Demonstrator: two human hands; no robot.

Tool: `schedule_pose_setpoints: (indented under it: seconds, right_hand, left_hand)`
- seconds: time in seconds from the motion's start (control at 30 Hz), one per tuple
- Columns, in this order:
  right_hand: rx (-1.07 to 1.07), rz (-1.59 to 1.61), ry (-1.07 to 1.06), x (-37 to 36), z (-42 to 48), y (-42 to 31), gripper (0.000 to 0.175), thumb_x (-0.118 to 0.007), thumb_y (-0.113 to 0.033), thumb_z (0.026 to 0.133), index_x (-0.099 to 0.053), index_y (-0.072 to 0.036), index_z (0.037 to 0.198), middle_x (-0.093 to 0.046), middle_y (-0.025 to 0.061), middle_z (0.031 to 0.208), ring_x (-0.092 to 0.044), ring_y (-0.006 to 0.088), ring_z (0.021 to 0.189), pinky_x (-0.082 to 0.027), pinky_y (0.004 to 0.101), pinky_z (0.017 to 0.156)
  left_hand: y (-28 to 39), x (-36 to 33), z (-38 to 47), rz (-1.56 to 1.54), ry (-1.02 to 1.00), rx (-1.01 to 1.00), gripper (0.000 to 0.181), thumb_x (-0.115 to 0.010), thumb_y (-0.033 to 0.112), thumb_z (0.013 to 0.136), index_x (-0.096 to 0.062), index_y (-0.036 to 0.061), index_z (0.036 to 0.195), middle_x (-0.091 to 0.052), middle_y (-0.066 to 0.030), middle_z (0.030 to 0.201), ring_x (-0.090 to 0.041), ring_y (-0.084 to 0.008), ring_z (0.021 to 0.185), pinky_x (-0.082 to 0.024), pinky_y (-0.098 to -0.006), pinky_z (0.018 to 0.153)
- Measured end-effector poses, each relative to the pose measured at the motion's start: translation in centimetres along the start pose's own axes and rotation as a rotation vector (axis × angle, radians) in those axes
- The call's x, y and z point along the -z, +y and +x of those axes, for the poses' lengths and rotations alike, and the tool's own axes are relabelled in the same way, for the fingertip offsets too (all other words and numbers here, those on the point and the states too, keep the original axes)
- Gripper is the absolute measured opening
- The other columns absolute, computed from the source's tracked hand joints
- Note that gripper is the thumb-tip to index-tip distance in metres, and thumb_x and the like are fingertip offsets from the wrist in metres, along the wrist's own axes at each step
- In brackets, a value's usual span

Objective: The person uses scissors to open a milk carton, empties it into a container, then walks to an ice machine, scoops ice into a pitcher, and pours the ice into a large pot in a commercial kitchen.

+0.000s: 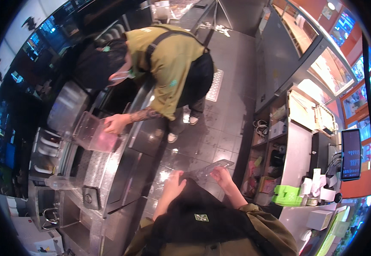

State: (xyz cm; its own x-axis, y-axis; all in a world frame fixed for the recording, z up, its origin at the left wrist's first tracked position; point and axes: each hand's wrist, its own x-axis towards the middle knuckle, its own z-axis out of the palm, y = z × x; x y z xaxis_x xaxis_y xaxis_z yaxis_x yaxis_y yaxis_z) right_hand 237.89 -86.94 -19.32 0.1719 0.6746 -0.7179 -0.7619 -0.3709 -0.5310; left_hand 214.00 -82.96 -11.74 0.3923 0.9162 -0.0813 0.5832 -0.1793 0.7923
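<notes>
A clear, thin plastic piece [202, 172], perhaps a bag or a lid, stretches between my two hands in front of my black apron [185, 208]. My right hand [221, 176] pinches its right part, where a stiffer grey-edged end sticks out beyond the fingers. At the other end, my left hand [174, 183] has its fingers curled at the plastic's edge. The grip of the left hand is partly blurred, and whether it holds the plastic firmly is hard to see. Below the hands lies the wet tiled floor [201, 140].
A co-worker [175, 54] leans over the steel counter [102, 172] at left, one hand on a clear plastic bin [91, 134]. A dark square device [91, 197] sits on that counter. Shelves [268, 144], a green holder [287, 195] and a screen [350, 154] stand at right.
</notes>
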Motion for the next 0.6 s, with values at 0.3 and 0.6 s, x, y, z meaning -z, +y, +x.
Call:
schedule_pose_setpoints:
  seconds: [0.3, 0.6]
  right_hand:
    - [0.036, 0.211, -0.068, 1.4, 10.3, -20.2, 0.002, -0.050, -0.005, 0.081, -0.051, -0.003, 0.080, -0.054, 0.0064, 0.075, -0.053, 0.0194, 0.073, -0.046, 0.0356, 0.076]
    - [0.096, 0.133, -0.100, -1.8, 23.2, -47.6, 0.023, -0.047, -0.027, 0.088, -0.049, -0.004, 0.091, -0.055, 0.0129, 0.092, -0.054, 0.0250, 0.085, -0.045, 0.0374, 0.076]
  left_hand:
    - [11.4, -11.2, 22.6, 0.234, -0.143, -0.457, 0.052, -0.068, 0.016, 0.065, -0.048, 0.0108, 0.113, -0.050, -0.0055, 0.109, -0.044, -0.0252, 0.104, -0.036, -0.0367, 0.084]
    - [22.2, -16.8, 55.5, 0.259, 0.071, -0.547, 0.007, -0.061, 0.015, 0.068, -0.057, 0.0118, 0.074, -0.053, -0.0022, 0.075, -0.052, -0.0210, 0.078, -0.042, -0.0350, 0.063]
